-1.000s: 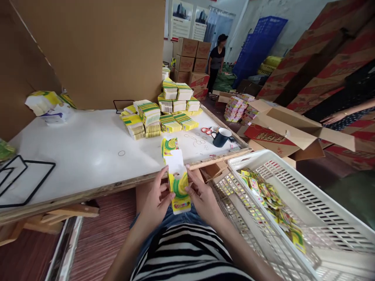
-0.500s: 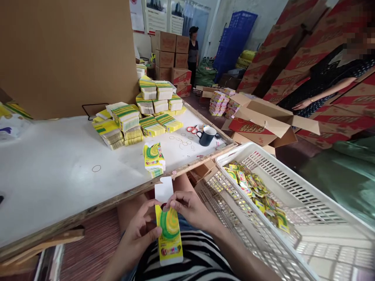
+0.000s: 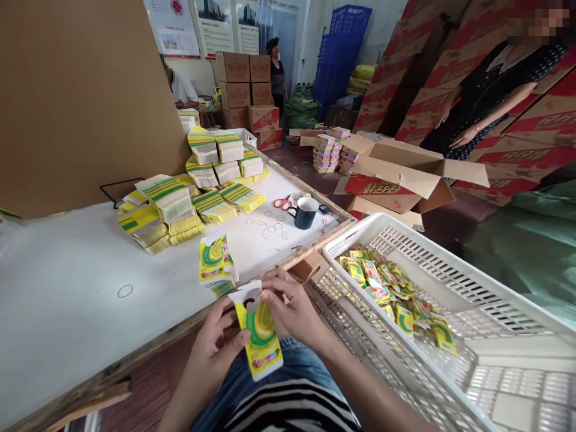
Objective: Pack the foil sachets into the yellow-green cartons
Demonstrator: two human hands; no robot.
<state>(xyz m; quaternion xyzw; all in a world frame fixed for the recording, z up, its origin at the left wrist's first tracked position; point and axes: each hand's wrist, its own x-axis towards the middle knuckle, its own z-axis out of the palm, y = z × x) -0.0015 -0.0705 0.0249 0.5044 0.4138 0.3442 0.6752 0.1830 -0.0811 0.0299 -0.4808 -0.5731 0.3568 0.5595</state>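
Observation:
A yellow and green printed card packet (image 3: 261, 336) is held over my lap, its white top flap folded partly over near the upper end. My left hand (image 3: 220, 336) grips its left edge between thumb and fingers. At the upper right corner, my right hand (image 3: 288, 303) pinches the flap with thumb and fingertips. Just beyond the hands, a small fanned stack of the same cards (image 3: 218, 261) lies near the table's front edge. Larger bundles of cards (image 3: 168, 201) are piled farther back on the white table (image 3: 67, 288).
A dark mug (image 3: 305, 213), red scissors (image 3: 282, 203) and rubber bands (image 3: 270, 228) lie on the table. At the right stands a white crate (image 3: 405, 246) with filled packets (image 3: 391, 282). An open carton (image 3: 391, 174) is behind it. People stand at the back and right.
The view has turned and shifted, so the table items appear farther left. The packet's white flap, upright before, is now bent down toward the front, with my right hand at it.

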